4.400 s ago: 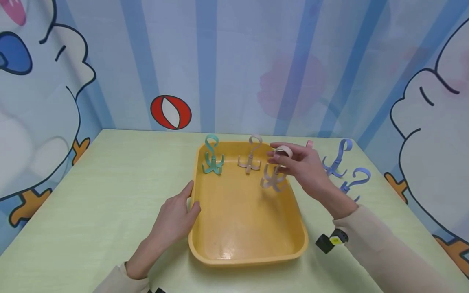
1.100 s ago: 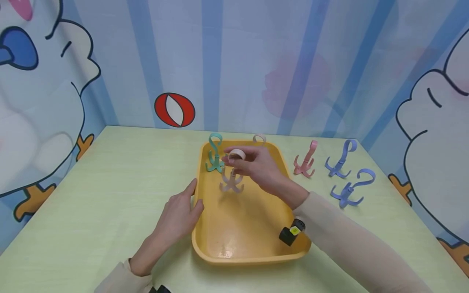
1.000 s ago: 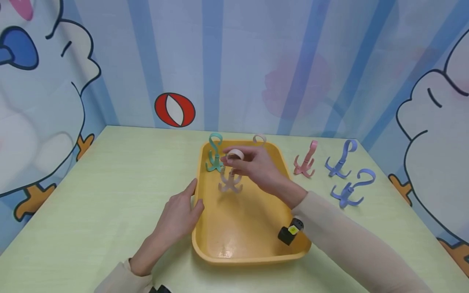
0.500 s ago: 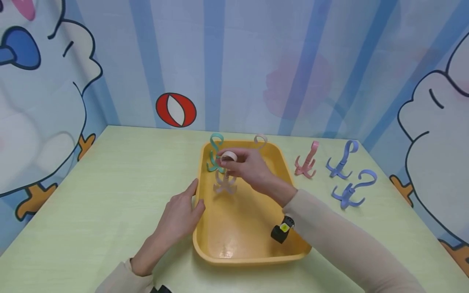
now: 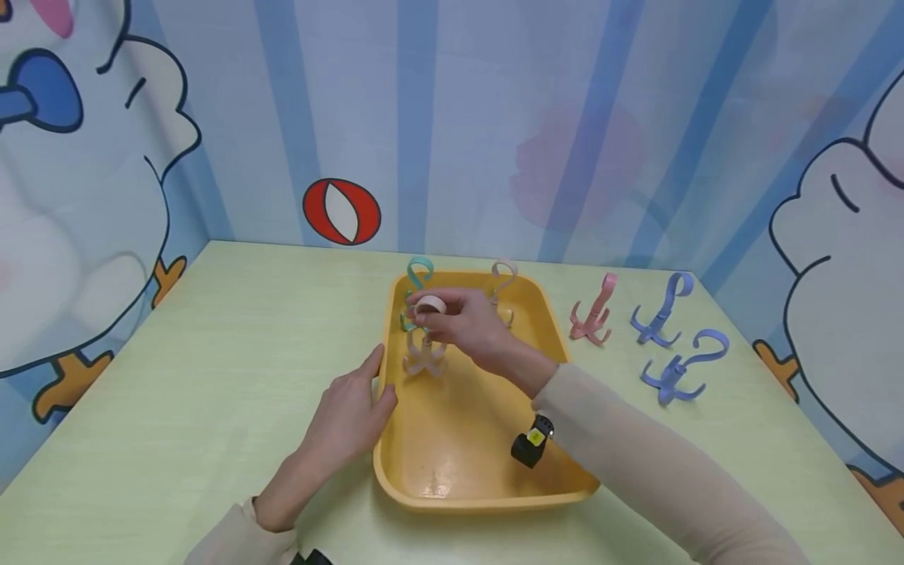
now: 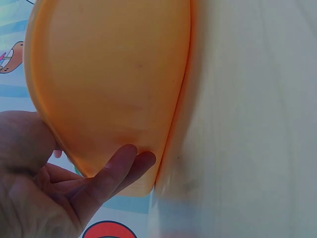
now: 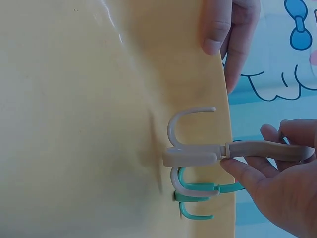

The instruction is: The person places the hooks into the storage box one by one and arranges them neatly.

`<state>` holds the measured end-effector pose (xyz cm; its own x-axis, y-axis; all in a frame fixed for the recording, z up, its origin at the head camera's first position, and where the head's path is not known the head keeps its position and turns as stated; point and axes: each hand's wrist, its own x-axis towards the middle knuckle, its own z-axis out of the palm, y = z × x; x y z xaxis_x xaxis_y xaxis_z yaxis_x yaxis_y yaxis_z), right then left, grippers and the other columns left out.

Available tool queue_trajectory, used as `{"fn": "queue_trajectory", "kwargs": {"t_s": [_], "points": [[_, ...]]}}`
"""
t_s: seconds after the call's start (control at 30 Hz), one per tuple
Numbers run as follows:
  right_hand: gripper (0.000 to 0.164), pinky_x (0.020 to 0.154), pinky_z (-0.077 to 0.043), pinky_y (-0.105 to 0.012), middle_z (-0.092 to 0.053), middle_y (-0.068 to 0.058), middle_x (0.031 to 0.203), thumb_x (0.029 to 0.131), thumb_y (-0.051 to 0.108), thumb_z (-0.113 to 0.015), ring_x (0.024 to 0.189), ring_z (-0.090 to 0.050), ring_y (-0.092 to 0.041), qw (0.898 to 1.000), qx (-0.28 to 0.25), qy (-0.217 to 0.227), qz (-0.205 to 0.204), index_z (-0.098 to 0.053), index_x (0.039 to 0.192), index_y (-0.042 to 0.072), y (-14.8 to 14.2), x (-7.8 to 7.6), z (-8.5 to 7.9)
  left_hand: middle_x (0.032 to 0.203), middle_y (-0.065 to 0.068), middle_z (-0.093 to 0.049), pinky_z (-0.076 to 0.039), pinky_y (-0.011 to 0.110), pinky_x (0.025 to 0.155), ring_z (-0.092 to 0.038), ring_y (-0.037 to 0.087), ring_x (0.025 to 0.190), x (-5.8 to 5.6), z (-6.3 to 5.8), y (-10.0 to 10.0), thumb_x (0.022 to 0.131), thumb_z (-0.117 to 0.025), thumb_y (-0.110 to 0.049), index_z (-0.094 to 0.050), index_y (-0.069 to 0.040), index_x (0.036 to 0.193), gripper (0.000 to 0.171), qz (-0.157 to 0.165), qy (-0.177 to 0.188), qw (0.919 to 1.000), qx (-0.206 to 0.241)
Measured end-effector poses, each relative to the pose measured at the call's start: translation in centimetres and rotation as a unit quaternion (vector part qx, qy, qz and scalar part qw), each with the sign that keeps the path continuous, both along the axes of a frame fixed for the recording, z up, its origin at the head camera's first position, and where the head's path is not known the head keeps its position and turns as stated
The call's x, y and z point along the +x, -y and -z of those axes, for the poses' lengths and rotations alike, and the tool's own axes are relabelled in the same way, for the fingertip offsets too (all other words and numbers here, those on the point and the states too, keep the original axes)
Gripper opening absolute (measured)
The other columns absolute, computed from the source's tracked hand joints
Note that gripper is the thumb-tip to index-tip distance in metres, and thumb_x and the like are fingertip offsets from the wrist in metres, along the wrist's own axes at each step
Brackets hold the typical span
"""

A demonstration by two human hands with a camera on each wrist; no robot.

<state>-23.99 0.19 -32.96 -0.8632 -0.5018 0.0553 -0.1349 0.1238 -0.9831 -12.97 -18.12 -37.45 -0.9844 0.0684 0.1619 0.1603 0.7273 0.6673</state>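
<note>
My right hand [image 5: 469, 322] pinches a pale beige four-armed hanger hook [image 5: 425, 361] by its curved neck. The hook hangs upright, prongs down, over the left part of a yellow tray [image 5: 466, 447]. In the right wrist view its prongs overlap a green hook [image 7: 195, 187], which stands at the tray's back left corner and is partly hidden by my fingers in the head view. My left hand [image 5: 346, 416] grips the tray's left wall, thumb inside the rim and fingers along the outer side. Another pale pinkish hook [image 5: 504, 271] stands at the tray's back right, partly behind my right hand.
On the pale green table [image 5: 176, 392], right of the tray, stand a pink hook [image 5: 592, 318], a blue hook [image 5: 658, 314] and a second blue hook [image 5: 674, 373] nearer me. A blue striped backdrop [image 5: 452, 141] rises along the table's back edge.
My right hand has carried the beige hook leftward from the tray's right side to its left part, close in front of the green hook. My left hand has stayed on the tray wall.
</note>
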Motion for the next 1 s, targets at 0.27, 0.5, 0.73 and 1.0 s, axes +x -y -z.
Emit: {"fn": "queue_trajectory", "kwargs": {"t_s": [0.27, 0.5, 0.73, 1.0], "points": [[0.035, 0.099, -0.059, -0.039, -0.067, -0.028, 0.136, 0.103, 0.004, -0.064, 0.131, -0.063, -0.044, 1.0, 0.018, 0.001, -0.001, -0.066, 0.138, -0.003, 0.6, -0.2, 0.2, 0.147, 0.029, -0.06, -0.04, 0.025, 0.048, -0.04, 0.009, 0.046, -0.1, 0.0, 0.0, 0.101, -0.054, -0.015, -0.035, 0.008, 0.16, 0.067, 0.001, 0.007, 0.9999, 0.008], [0.035, 0.098, -0.058, -0.039, -0.066, -0.029, 0.138, 0.104, 0.004, -0.063, 0.131, -0.062, -0.045, 1.0, 0.016, 0.008, -0.004, -0.066, 0.138, -0.002, 0.8, -0.5, 0.4, 0.146, 0.029, -0.061, -0.041, 0.026, 0.05, -0.044, 0.011, 0.047, -0.2, 0.0, 0.0, 0.1, -0.055, -0.015, -0.035, 0.008, 0.16, 0.067, -0.001, 0.007, 1.0, 0.005], [0.034, 0.097, -0.058, -0.038, -0.065, -0.029, 0.138, 0.104, 0.003, -0.062, 0.13, -0.062, -0.045, 1.0, 0.01, 0.008, -0.008, -0.066, 0.137, -0.003, 1.0, -0.7, 0.6, 0.146, 0.028, -0.062, -0.039, 0.026, 0.049, -0.041, 0.01, 0.046, -0.2, 0.1, 0.0, 0.1, -0.055, -0.015, -0.035, 0.007, 0.161, 0.067, -0.003, 0.012, 0.9999, 0.008], [0.033, 0.098, -0.058, -0.039, -0.069, -0.024, 0.134, 0.103, 0.003, -0.064, 0.129, -0.063, -0.044, 1.0, 0.01, -0.001, -0.005, -0.068, 0.135, -0.002, 1.3, -0.8, 0.9, 0.146, 0.027, -0.062, -0.039, 0.027, 0.05, -0.041, 0.012, 0.048, -0.1, 0.1, 0.0, 0.099, -0.054, -0.014, -0.036, 0.006, 0.161, 0.067, -0.006, 0.012, 0.9999, 0.005]]}}
